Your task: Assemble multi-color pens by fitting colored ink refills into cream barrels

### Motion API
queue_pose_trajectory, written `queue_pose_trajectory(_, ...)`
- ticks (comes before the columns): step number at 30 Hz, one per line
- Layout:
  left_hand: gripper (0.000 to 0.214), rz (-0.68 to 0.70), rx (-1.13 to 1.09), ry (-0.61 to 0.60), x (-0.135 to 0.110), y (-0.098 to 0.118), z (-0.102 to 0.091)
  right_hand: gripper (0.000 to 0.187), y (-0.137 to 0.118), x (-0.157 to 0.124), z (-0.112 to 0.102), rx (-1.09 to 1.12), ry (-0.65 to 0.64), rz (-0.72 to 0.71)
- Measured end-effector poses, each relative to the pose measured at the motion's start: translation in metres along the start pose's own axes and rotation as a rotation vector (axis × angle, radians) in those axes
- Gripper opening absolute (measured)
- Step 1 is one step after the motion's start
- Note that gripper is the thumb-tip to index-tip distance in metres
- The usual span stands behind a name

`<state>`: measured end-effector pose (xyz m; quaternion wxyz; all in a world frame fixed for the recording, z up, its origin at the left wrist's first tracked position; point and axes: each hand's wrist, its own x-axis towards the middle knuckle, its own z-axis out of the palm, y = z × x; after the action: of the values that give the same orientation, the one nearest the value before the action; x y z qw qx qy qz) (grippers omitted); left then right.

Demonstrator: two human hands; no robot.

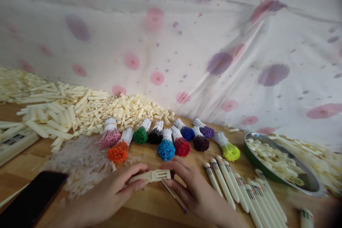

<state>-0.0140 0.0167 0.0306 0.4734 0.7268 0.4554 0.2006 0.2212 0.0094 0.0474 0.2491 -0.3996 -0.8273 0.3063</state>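
My left hand point(114, 190) grips a cream plastic pen barrel point(151, 176) lying crosswise just above the wooden table point(149, 206). Its slotted end points toward my right hand point(191, 185), whose fingers pinch the barrel's tip and a thin purple refill point(173, 196) that slants down toward me. Behind the hands lie several bundles of coloured refills: pink point(110, 136), orange point(119, 149), green point(141, 133), black point(155, 134), blue point(166, 146), red point(181, 144), purple point(204, 130) and yellow-green point(228, 148).
Assembled white pens point(235, 185) lie in a row at the right. A green-rimmed metal dish point(307, 181) holds cream parts. Heaps of cream barrels point(53, 110) and slotted pieces point(133, 108) fill the back left. A black phone point(32, 197) lies at the front left beside clear small parts point(80, 162). A floral cloth point(187, 42) hangs behind.
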Motion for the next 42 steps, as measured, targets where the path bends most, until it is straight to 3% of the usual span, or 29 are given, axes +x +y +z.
queue_pose_trajectory(6, 0.026, -0.066, 0.087, -0.044, 0.001, 0.005, 0.001, 0.016, 0.002, 0.001, 0.004, -0.090, -0.076, 0.010)
queue_pose_trajectory(12, 0.020, -0.012, 0.156, -0.042, 0.003, 0.005, 0.010, 0.029, 0.008, 0.004, 0.010, -0.180, -0.033, 0.008)
queue_pose_trajectory(17, 0.018, 0.043, 0.247, 0.080, 0.002, 0.002, 0.027, 0.041, 0.016, 0.008, 0.025, -0.136, 0.075, 0.145)
queue_pose_trajectory(21, 0.020, 0.208, 0.336, 0.276, 0.003, -0.013, 0.042, 0.047, 0.028, 0.011, 0.039, 0.055, 0.084, 0.308)
queue_pose_trajectory(24, 0.021, 0.209, 0.340, 0.310, 0.006, -0.017, 0.044, 0.047, 0.037, 0.012, 0.041, 0.112, 0.066, 0.298)
queue_pose_trajectory(27, 0.025, -0.045, 0.133, 0.135, 0.010, -0.013, 0.033, 0.038, 0.038, 0.012, 0.034, 0.123, 0.039, 0.219)
queue_pose_trajectory(29, 0.041, -0.244, -0.135, -0.125, 0.012, -0.010, 0.022, 0.029, 0.035, 0.011, 0.028, 0.087, 0.022, 0.117)
queue_pose_trajectory(30, 0.052, -0.280, -0.166, -0.179, 0.013, -0.010, 0.018, 0.026, 0.033, 0.011, 0.026, 0.064, 0.020, 0.068)
queue_pose_trajectory(32, 0.053, -0.287, -0.203, -0.216, 0.015, -0.011, 0.013, 0.026, 0.031, 0.011, 0.026, 0.039, 0.030, 0.051)
queue_pose_trajectory(36, 0.044, -0.229, -0.107, -0.076, 0.016, -0.015, 0.024, 0.037, 0.035, 0.015, 0.037, 0.080, 0.085, 0.233)
queue_pose_trajectory(39, 0.036, -0.072, 0.222, 0.153, 0.014, -0.015, 0.037, 0.043, 0.044, 0.018, 0.044, 0.108, 0.108, 0.317)
queue_pose_trajectory(42, 0.032, 0.047, 0.401, 0.254, 0.012, -0.015, 0.043, 0.043, 0.050, 0.017, 0.044, 0.132, 0.085, 0.328)
